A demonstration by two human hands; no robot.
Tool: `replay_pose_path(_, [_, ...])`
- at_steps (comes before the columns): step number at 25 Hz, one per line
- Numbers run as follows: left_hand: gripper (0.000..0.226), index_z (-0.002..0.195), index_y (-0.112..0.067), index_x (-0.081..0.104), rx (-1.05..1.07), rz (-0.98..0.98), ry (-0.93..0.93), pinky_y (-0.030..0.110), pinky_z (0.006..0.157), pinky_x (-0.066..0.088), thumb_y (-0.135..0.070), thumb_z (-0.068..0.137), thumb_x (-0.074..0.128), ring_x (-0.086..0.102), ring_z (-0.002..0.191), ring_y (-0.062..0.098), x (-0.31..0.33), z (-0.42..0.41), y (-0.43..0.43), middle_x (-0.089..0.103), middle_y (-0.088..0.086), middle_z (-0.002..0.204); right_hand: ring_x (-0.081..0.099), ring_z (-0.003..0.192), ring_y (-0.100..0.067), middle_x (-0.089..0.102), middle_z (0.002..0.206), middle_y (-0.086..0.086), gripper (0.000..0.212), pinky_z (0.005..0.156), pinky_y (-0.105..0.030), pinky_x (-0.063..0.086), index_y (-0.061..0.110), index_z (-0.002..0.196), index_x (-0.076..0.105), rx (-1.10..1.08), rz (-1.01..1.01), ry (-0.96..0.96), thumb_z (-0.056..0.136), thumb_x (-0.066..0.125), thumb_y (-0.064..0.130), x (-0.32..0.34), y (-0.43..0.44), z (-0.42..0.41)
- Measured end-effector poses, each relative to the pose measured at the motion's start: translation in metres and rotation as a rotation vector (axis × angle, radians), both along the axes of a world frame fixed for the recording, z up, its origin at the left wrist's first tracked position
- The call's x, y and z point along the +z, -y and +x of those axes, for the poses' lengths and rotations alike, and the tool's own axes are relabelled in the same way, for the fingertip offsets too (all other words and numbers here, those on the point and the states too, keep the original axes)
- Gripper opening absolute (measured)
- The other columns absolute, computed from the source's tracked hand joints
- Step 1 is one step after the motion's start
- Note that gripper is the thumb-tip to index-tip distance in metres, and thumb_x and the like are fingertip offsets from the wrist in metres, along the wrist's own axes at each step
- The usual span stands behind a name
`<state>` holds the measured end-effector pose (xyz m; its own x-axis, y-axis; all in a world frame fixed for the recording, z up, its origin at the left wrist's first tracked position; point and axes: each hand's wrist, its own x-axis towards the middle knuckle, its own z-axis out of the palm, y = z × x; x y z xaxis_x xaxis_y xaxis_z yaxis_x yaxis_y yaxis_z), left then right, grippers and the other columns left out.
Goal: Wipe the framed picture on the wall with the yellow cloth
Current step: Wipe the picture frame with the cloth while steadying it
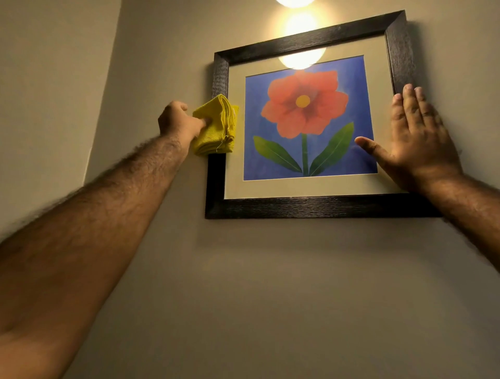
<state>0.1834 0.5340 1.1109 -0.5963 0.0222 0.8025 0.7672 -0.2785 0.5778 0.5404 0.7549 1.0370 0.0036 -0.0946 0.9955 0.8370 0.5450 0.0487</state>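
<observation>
A framed picture [305,207] with a dark frame hangs on the wall; it shows a red flower with green leaves on blue. My left hand [177,119] grips a folded yellow cloth [216,127] and presses it against the frame's left side, about halfway up. My right hand [414,138] lies flat with fingers spread on the picture's right side, covering part of the frame and glass, thumb pointing left over the blue area.
A bright lamp [295,2] glows at the top edge above the picture, with its glare reflected on the wall and glass. A wall corner [108,81] runs down at the left. Plain beige wall [270,297] lies below the frame.
</observation>
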Motion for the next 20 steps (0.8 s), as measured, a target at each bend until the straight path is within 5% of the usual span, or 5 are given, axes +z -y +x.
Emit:
replay_pose_path(3, [0.056, 0.12, -0.006, 0.068, -0.306, -0.041, 0.118, 0.048, 0.085, 0.062, -0.026, 0.072, 0.088, 0.073, 0.102, 0.027, 0.003, -0.009, 0.0, 0.074, 0.013, 0.118, 0.006, 0.161, -0.029, 0.006, 0.173, -0.016, 0.111, 0.129, -0.044, 0.009, 0.004, 0.162, 0.009, -0.001, -0.011, 0.01, 0.088, 0.021, 0.087, 0.0, 0.001, -0.001])
replay_pose_path(7, [0.04, 0.109, -0.014, 0.073, -0.367, 0.031, 0.103, 0.029, 0.062, 0.059, -0.021, 0.073, 0.087, 0.075, 0.09, 0.017, -0.004, -0.004, 0.003, 0.077, 0.004, 0.106, 0.006, 0.161, -0.029, 0.005, 0.173, -0.016, 0.111, 0.13, -0.046, 0.009, 0.004, 0.162, 0.008, -0.015, -0.049, 0.022, 0.088, 0.021, 0.087, -0.001, 0.005, 0.0])
replay_pose_path(12, [0.034, 0.111, -0.021, 0.07, -0.507, 0.091, 0.118, 0.029, 0.062, 0.06, -0.018, 0.08, 0.082, 0.074, 0.092, 0.017, -0.025, -0.003, 0.022, 0.076, -0.001, 0.103, 0.01, 0.16, -0.032, 0.012, 0.171, -0.019, 0.104, 0.13, -0.05, 0.006, 0.002, 0.161, 0.014, 0.066, -0.016, -0.008, 0.093, 0.019, 0.08, -0.007, 0.031, -0.004])
replay_pose_path(17, [0.027, 0.108, -0.023, 0.069, -0.624, 0.089, 0.109, 0.029, 0.057, 0.06, -0.015, 0.084, 0.078, 0.074, 0.095, 0.021, -0.052, 0.0, 0.056, 0.075, -0.003, 0.1, 0.019, 0.159, -0.029, 0.023, 0.169, -0.018, 0.098, 0.129, -0.04, 0.021, 0.0, 0.16, 0.021, 0.474, 0.114, 0.278, 0.095, 0.043, 0.07, -0.027, 0.119, -0.1])
replay_pose_path(20, [0.037, 0.122, -0.018, 0.067, -0.667, 0.075, 0.118, 0.04, 0.072, 0.065, -0.017, 0.086, 0.076, 0.073, 0.101, 0.026, -0.075, -0.003, 0.08, 0.074, 0.003, 0.113, 0.038, 0.152, -0.027, 0.035, 0.165, -0.014, 0.103, 0.121, -0.037, 0.037, 0.006, 0.161, 0.024, 0.982, -0.166, 0.266, 0.084, 0.069, 0.059, -0.038, 0.188, -0.174])
